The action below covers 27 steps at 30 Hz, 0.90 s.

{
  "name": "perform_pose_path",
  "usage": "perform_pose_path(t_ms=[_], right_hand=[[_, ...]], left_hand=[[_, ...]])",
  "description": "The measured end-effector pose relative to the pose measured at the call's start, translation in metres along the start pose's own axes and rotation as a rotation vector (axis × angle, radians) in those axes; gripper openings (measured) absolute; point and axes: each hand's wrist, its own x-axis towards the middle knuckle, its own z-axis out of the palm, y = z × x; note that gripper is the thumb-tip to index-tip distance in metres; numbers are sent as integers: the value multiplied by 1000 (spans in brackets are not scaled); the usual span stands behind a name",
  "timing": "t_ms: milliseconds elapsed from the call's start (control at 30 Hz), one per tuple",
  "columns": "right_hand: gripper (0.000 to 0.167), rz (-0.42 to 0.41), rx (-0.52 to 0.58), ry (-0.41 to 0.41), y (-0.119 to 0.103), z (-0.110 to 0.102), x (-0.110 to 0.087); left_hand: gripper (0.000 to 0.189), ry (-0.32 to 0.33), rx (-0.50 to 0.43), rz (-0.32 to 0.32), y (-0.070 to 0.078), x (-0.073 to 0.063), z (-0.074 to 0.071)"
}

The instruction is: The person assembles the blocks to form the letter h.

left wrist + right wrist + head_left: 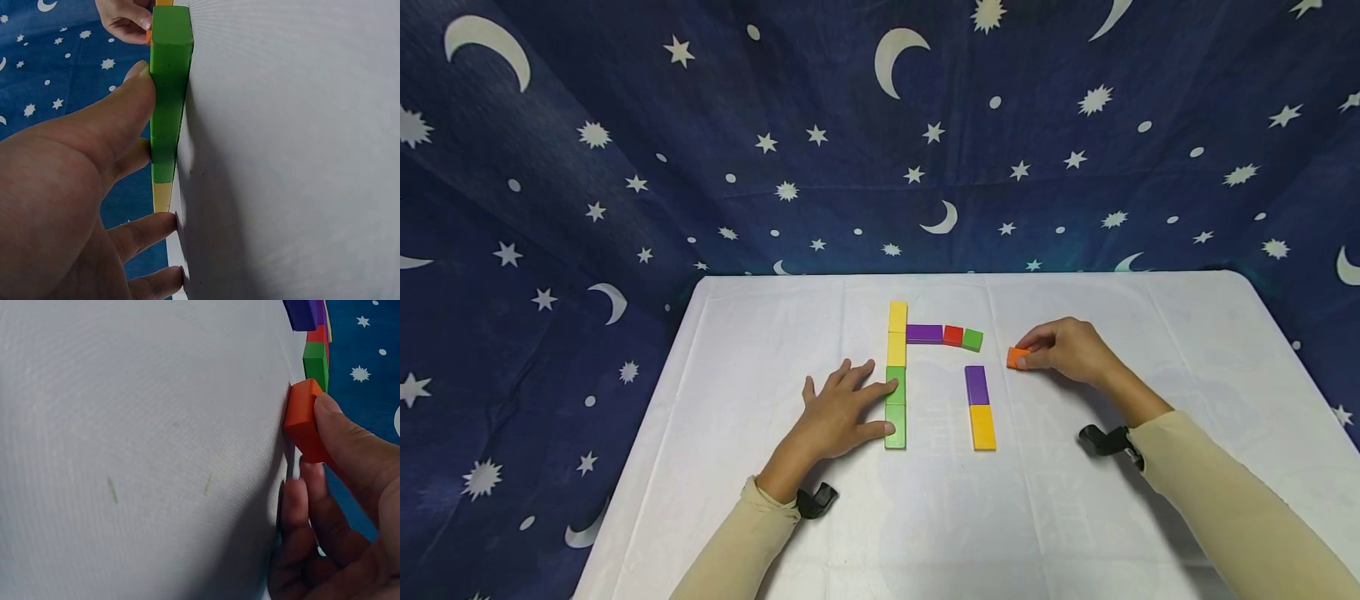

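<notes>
My right hand (pixel 1067 348) pinches an orange block (pixel 303 419) between thumb and fingers, close over the white table, to the right of the other blocks. With fingers spread, my left hand (pixel 842 412) rests thumb and index fingertip on two green blocks (pixel 896 408) at the lower end of a column. Two yellow blocks (pixel 898 333) continue that column upward. From its side a row runs right: a purple block (pixel 924 334), a red block (pixel 952 336) and a small green block (pixel 973 340), the last ones slanting. Below stand another purple block (pixel 977 385) and a yellow-orange block (pixel 982 427), end to end.
A white cloth covers the table (pixel 1075 533). Behind and left of it hangs a dark blue curtain (pixel 820 92) with moons and stars. Each wrist wears a black camera strap, seen at the left wrist mount (pixel 817 501) and right wrist mount (pixel 1105 440).
</notes>
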Motion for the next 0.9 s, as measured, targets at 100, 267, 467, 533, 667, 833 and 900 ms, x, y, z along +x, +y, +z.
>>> perform_pose_path(t_ms=[100, 267, 467, 533, 667, 833, 900], right_hand=[[27, 6, 21, 3, -1, 2, 0], [26, 22, 80, -4, -4, 4, 2], [26, 24, 186, -13, -11, 11, 6], [27, 34, 213, -17, -13, 13, 8], [29, 32, 247, -24, -18, 19, 9], [28, 16, 279, -26, -24, 27, 11], [28, 19, 283, -22, -26, 30, 11]], left_hand=[[66, -1, 0, -1, 0, 0, 0], [66, 0, 5, -2, 0, 0, -1], [66, 0, 4, 0, -1, 1, 0], [66, 0, 4, 1, -1, 1, 0], [66, 2, 3, 3, -1, 1, 0], [66, 6, 2, 3, -1, 1, 0], [65, 8, 3, 3, -1, 1, 0]])
